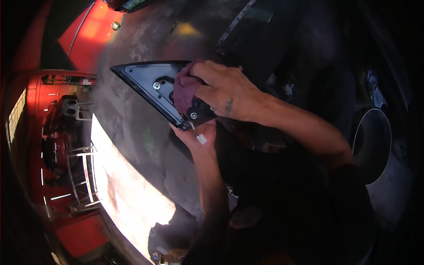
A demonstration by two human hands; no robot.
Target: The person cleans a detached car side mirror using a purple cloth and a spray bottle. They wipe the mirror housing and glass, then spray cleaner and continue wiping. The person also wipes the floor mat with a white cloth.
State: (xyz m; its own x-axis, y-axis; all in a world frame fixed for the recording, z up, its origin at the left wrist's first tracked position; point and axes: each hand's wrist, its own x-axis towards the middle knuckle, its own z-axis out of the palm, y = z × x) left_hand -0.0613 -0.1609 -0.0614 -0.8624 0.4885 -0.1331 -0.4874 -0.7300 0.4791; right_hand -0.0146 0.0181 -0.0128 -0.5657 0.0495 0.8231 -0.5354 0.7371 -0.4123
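Purple cloth in right fingers, over panel

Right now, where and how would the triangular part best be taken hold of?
Probably by the pointed end of the triangular part, from the picture's left, pinching its converging edges: it narrows and is uncovered, while the left hand holds the lower corner and the cloth in the right hand covers the right side.
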